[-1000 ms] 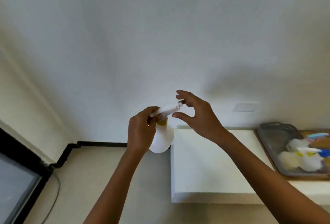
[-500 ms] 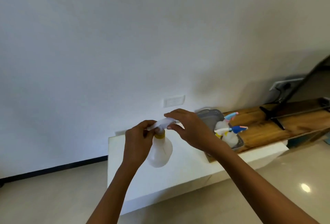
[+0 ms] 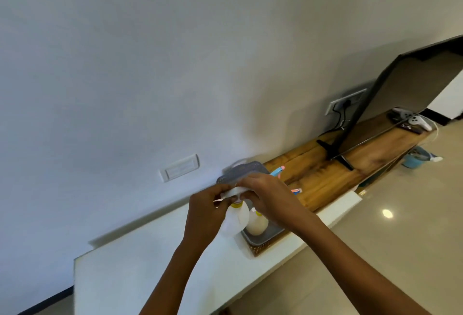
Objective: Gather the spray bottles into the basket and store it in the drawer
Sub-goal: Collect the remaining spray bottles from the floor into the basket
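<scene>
Both hands on one spray bottle (above basket).

The right hand lies over the white spray head of the held spray bottle, so the nozzle and trigger are mostly hidden; only a pale sliver shows between the two hands. The left hand covers the bottle's left side and neck. Behind the hands, the grey basket shows only its near corner and a piece of its far rim. One bottle inside it is visible low down; of the others only blue and pink nozzle tips stick out. The dark screen is cut off by the right edge. Both forearms run out of the bottom edge.
</scene>
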### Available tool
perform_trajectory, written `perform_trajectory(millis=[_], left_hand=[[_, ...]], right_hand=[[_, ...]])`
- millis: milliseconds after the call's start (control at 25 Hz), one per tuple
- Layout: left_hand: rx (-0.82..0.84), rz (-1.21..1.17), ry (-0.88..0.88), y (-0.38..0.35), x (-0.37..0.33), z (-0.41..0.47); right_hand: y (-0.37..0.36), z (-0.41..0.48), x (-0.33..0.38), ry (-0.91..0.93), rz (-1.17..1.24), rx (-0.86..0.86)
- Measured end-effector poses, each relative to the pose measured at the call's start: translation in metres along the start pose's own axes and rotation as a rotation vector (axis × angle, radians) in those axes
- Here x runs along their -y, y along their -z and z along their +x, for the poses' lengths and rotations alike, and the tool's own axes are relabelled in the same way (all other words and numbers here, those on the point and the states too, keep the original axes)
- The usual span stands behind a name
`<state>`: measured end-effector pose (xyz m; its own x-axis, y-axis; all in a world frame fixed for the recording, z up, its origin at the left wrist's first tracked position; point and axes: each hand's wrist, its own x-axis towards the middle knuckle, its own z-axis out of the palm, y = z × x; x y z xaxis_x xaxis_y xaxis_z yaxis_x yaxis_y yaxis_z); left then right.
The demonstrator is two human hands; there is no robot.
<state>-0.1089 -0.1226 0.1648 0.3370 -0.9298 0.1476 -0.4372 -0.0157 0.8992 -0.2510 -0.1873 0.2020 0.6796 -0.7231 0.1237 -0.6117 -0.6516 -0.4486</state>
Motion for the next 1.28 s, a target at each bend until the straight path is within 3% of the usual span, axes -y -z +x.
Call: perform_trajectory(millis=[160,360,760,1280], left_hand=[[0.058,-0.001,0.01,-0.029,-0.001,0.054],[-0.024,0.05,0.091,-0.055,0.007,0.083],[-0.345,0.129,0.316,-0.097,0.01,0.102],[-0.478,0.164,0.592,-0.121,0.015,0.087]], right_hand=[[0.01,0.034,-0.054,-0.042,0.022,-0.017],[0.01,0.073,-0.121,-0.105,0.087,0.011],[-0.065,0.141,-0.233,-0.147,0.149,0.358],[-0.163,0.174,-0.272,-0.065,0.18,0.632]])
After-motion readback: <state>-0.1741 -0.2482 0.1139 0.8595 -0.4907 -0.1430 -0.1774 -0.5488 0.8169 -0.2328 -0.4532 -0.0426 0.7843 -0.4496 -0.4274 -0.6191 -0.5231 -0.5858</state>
